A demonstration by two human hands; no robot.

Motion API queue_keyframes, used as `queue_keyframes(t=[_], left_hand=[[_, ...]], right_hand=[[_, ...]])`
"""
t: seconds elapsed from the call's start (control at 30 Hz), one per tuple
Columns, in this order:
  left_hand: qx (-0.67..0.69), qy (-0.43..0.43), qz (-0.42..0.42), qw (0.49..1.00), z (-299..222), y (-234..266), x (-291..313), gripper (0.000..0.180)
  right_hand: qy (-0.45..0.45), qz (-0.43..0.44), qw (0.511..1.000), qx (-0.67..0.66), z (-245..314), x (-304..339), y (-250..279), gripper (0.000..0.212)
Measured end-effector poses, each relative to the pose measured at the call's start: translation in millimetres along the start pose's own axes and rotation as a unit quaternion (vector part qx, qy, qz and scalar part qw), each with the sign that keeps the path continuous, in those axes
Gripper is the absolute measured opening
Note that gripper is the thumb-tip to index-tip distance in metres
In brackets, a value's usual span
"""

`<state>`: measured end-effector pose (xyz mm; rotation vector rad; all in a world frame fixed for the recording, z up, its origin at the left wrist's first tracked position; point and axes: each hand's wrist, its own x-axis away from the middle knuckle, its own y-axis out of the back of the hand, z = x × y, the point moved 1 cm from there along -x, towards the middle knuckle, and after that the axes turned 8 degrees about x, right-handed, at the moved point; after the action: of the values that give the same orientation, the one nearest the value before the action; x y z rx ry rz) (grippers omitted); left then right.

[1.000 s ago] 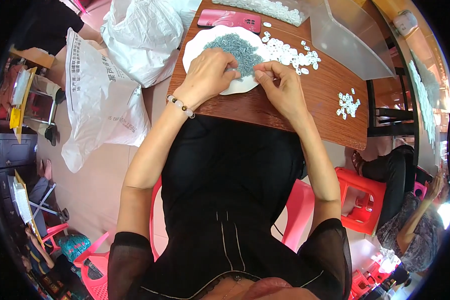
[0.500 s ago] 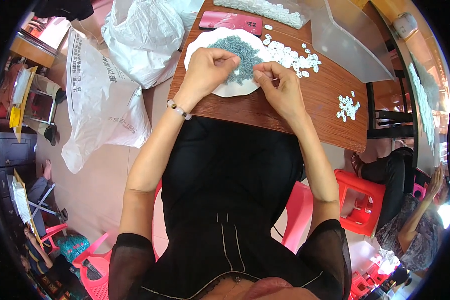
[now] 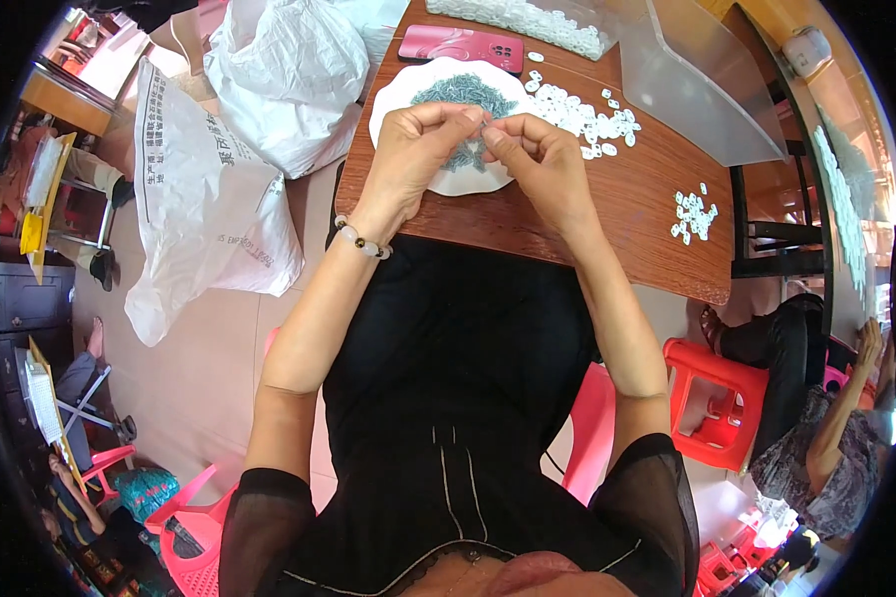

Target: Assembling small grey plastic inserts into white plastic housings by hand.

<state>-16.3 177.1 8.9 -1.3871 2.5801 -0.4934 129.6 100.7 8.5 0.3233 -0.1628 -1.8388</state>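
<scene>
- Two bare hands meet over the lower half of a white scalloped plate [image 3: 390, 99]; the left hand [image 3: 406, 149] and right hand [image 3: 553, 171] each have thumb and forefinger pinched together, the two pinches almost touching.
- Small grey-blue screw-like pieces [image 3: 460, 92] lie heaped on the plate, upper centre of the frame, behind the fingertips.
- The plate sits near the left edge of a brown wood-grain table [image 3: 627, 234], whose near edge crosses below the wrists; open wood stretches rightward from the right hand toward a small cluster of white plastic pieces [image 3: 695, 215].
- Right of the plate spreads a larger pile of white oval plastic pieces [image 3: 579, 114]; above lies a pink phone [image 3: 460, 48].
- White woven sacks [image 3: 204, 199] stand on tiled floor, upper left; a red plastic stool [image 3: 712, 356] is lower right.
- Whatever the fingertips grip is too small to tell; the fingers hide part of the heap.
</scene>
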Motion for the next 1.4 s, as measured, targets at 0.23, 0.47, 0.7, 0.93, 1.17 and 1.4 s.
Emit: queue_keyframes(t=[0.23, 0.47, 0.7, 0.93, 1.17, 1.4], left_hand=[[-0.054, -0.085, -0.016, 0.995, 7.5, -4.5, 2.0, 0.017], [-0.138, -0.113, -0.040, 0.983, 5.7, -9.7, 5.3, 0.013], [-0.352, -0.413, -0.050, 0.838, 5.1, -14.3, 7.7, 0.008], [-0.397, -0.523, -0.048, 0.753, 0.6, -15.8, 9.4, 0.013], [-0.395, -0.563, -0.050, 0.724, 0.6, -14.0, 11.5, 0.014], [-0.360, -0.508, -0.061, 0.780, 4.2, -18.6, 14.8, 0.011]], right_hand=[[-0.011, 0.002, 0.999, -0.037, 4.3, -0.7, 1.3, 0.016], [0.017, -0.015, 1.000, -0.015, 3.2, -0.1, 2.2, 0.014], [-0.103, 0.027, 0.971, -0.214, 4.2, -4.0, 6.7, 0.014], [-0.140, 0.064, 0.926, -0.344, 10.6, -4.0, 8.0, 0.013], [-0.172, 0.078, 0.891, -0.412, 9.5, -4.5, 7.0, 0.012], [-0.137, 0.051, 0.943, -0.301, 11.9, -5.4, 8.3, 0.012]])
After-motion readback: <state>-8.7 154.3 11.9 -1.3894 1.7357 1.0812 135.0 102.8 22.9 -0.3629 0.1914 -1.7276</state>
